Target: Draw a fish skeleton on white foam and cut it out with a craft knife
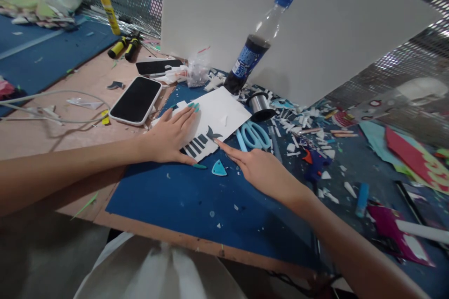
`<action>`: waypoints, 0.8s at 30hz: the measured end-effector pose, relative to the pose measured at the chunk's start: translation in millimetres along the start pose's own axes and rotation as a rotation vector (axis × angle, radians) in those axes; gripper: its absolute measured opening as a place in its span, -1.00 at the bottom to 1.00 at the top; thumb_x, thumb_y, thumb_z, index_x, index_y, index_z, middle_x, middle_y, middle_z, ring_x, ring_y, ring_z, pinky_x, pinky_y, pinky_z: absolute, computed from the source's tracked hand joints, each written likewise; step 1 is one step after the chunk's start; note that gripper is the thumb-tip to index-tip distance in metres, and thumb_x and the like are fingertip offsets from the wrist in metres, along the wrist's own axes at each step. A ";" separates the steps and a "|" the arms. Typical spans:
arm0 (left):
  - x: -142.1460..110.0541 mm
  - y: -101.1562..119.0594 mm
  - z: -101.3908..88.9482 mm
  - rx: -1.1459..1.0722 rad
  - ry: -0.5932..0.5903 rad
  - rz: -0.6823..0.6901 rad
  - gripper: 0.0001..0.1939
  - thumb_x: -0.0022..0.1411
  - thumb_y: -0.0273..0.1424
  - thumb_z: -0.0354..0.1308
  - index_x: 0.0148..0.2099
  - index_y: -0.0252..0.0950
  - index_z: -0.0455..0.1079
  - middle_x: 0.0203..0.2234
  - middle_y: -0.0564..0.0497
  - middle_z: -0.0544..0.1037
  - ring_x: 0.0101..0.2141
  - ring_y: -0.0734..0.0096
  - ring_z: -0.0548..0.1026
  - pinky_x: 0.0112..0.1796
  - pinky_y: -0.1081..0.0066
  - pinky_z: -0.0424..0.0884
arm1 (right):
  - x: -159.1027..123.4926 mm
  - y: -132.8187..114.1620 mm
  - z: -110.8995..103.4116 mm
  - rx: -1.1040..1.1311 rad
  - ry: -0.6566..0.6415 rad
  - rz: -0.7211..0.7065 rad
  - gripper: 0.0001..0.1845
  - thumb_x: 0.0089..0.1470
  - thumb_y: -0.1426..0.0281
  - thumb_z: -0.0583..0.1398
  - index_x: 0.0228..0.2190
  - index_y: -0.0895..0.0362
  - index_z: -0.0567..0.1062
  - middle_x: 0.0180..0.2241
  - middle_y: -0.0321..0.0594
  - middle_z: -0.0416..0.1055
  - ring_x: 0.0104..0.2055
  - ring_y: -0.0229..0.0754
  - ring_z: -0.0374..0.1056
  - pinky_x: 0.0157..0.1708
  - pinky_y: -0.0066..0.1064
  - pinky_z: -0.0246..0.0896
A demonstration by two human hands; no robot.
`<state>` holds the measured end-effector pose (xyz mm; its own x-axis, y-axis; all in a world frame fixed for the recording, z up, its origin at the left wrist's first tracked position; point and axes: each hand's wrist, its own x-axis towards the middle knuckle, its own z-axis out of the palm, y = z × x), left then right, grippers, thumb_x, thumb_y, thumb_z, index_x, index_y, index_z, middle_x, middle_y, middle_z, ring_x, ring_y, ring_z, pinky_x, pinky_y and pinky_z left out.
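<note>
My left hand (170, 136) lies flat and open on a white foam sheet (216, 117) that carries dark stripes and a dark cut-out shape (212, 134). My right hand (261, 169) points with its forefinger stretched to the sheet's near edge by that dark shape; its other fingers are curled under. A small light-blue triangular piece (219, 168) lies on the blue mat (196, 205) between the two hands. Light-blue scissors (254, 135) rest just beyond my right hand.
A cola bottle (255, 44) stands before a large white board (308, 23). A phone (136, 100) lies left of the sheet, a wire spool (260, 104) behind the scissors. Foam scraps, coloured paper (410, 154), a glue stick (108, 10) and cables lie around.
</note>
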<state>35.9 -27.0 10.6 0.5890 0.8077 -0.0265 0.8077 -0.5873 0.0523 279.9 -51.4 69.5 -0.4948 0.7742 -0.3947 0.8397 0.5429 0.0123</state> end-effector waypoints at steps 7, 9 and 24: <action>-0.3 -0.6 1.1 -0.006 0.009 -0.003 0.25 -0.09 0.38 -0.44 0.31 -0.61 -0.28 0.28 -0.34 -0.18 0.28 -0.06 -0.18 0.18 -0.05 -0.18 | -1.8 2.6 3.5 -0.015 0.016 -0.021 -0.42 0.22 0.47 -0.10 0.24 -0.04 -0.04 -0.75 -0.43 -0.10 -0.69 -0.35 -0.08 -0.64 -0.52 -0.23; -0.1 -0.8 1.3 -0.016 0.013 -0.004 0.25 -0.09 0.38 -0.43 0.32 -0.60 -0.27 0.28 -0.35 -0.17 0.27 -0.08 -0.16 0.18 -0.05 -0.18 | -2.4 2.5 3.6 -0.023 0.016 -0.018 -0.42 0.22 0.47 -0.11 0.24 -0.03 -0.04 -0.76 -0.43 -0.13 -0.71 -0.35 -0.13 -0.66 -0.51 -0.26; -0.4 -0.8 1.9 -0.030 0.038 0.020 0.21 -0.05 0.36 -0.38 0.32 -0.57 -0.30 0.28 -0.36 -0.16 0.27 -0.08 -0.17 0.18 -0.06 -0.21 | -6.5 -1.5 6.3 -0.146 -0.045 0.054 -0.31 0.15 0.52 -0.03 0.24 -0.13 -0.10 -0.73 -0.46 -0.14 -0.73 -0.39 -0.26 -0.67 -0.53 -0.36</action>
<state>35.0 -27.0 8.7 0.6029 0.7977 0.0125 0.7944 -0.6017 0.0828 283.3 -59.3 66.3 -0.4361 0.7901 -0.4309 0.8220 0.5445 0.1665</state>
